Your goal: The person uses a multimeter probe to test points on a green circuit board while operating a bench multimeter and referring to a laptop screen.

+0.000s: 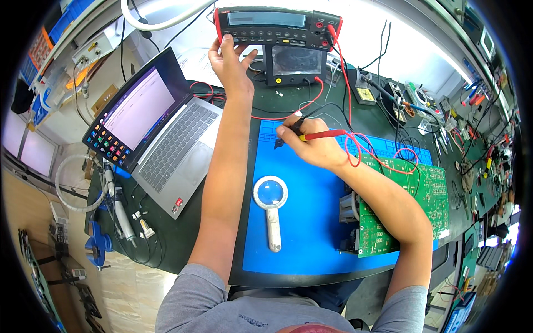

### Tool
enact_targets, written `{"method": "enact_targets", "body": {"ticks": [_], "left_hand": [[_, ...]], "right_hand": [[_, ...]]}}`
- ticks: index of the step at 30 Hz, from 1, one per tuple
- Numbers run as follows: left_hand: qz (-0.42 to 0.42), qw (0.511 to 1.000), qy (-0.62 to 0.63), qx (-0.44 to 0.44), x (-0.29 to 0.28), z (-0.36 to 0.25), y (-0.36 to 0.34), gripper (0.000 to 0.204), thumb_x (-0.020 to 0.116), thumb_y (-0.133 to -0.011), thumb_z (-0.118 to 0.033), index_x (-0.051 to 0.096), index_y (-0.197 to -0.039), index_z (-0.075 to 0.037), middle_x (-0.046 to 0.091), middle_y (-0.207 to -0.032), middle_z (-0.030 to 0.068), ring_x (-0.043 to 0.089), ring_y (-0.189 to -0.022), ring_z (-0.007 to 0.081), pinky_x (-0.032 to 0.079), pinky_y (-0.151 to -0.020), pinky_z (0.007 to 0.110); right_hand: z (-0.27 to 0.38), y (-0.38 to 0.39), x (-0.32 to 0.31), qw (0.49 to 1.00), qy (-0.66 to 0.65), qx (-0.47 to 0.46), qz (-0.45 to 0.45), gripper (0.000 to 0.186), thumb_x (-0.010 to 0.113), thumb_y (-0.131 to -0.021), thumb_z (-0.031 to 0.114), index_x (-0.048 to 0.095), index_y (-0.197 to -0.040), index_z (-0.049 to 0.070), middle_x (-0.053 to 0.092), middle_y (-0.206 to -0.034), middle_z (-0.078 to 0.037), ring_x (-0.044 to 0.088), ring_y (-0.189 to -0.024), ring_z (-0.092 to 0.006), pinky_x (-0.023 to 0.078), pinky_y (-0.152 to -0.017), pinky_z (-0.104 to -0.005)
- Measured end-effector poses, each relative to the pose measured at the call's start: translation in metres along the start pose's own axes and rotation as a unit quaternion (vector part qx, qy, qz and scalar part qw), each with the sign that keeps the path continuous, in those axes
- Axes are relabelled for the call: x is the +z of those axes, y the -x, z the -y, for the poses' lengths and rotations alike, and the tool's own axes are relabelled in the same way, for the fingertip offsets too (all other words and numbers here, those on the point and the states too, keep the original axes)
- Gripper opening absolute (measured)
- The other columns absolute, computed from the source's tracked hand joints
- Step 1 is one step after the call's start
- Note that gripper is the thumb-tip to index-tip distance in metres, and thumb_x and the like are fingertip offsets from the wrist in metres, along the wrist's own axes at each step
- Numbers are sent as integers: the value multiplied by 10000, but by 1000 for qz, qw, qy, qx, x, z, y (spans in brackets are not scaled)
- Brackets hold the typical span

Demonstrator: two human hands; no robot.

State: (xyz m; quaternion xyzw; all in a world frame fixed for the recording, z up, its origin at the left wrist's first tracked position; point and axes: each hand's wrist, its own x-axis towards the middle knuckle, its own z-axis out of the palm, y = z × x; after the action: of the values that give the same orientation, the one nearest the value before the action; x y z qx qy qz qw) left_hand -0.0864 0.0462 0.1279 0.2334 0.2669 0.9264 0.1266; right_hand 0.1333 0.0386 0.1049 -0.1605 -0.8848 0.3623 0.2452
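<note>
My left hand (231,64) reaches up to a bench multimeter (266,28) with a red-edged case. One fingertip rests on the button row at its lower left; the fingers are spread and hold nothing. My right hand (319,145) is closed around a pair of test probes, a red one (325,135) and a black one (281,141), above the blue mat (305,222). The red lead (351,83) runs from the meter's right-hand jacks. Under my right forearm lies a green circuit board (433,194), partly hidden by it.
A magnifying glass (273,236) lies on the mat. At the left stands an open laptop (175,141). Below the multimeter is a second instrument with a dark screen (297,60). A soldering iron stand (365,95) and tangled cables fill the right back. A blue clamp (97,244) grips the left edge.
</note>
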Motion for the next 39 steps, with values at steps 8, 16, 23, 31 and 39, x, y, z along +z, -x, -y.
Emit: {"method": "enact_targets", "body": {"ticks": [8,16,23,31,39], "left_hand": [[1,999,-37,-4,3,-8,-1,461,650,-947,-273,412,-1180,46,506,-1093,175,633,-990,308,644,-753,401],[-14,999,-27,-22,7,-5,4,447,617,-951,-296,430,-1188,33,513,-1103,166,604,-1043,283,621,-795,429],[3,998,40,-43,0,-1,3,361,488,-940,-307,500,-1149,-13,534,-1151,142,585,-1102,287,554,-905,487],[8,999,24,-27,-1,2,1,314,515,-922,-236,492,-1129,-2,569,-1116,141,619,-1058,284,595,-846,465],[20,1000,9,5,-2,7,3,526,603,-898,-116,323,-1319,29,520,-1160,177,624,-1023,246,640,-720,362]], "right_hand": [[-3,0,0,1000,6,-15,-3,283,651,-937,240,691,-873,-33,681,-690,-165,681,-655,-298,521,-631,-379],[-9,1,3,999,0,-42,-14,281,653,-948,229,687,-918,-48,633,-658,-188,631,-572,-254,488,-580,-372],[-2,0,0,1000,10,-10,-3,284,651,-937,247,693,-881,-29,677,-689,-170,679,-653,-302,523,-636,-384],[-9,0,2,999,3,-38,-7,284,655,-951,232,692,-917,-47,634,-657,-187,628,-574,-254,488,-580,-366],[-4,0,2,1000,-6,-20,-8,288,653,-926,234,696,-821,-31,701,-719,-160,701,-696,-337,536,-658,-396]]}}
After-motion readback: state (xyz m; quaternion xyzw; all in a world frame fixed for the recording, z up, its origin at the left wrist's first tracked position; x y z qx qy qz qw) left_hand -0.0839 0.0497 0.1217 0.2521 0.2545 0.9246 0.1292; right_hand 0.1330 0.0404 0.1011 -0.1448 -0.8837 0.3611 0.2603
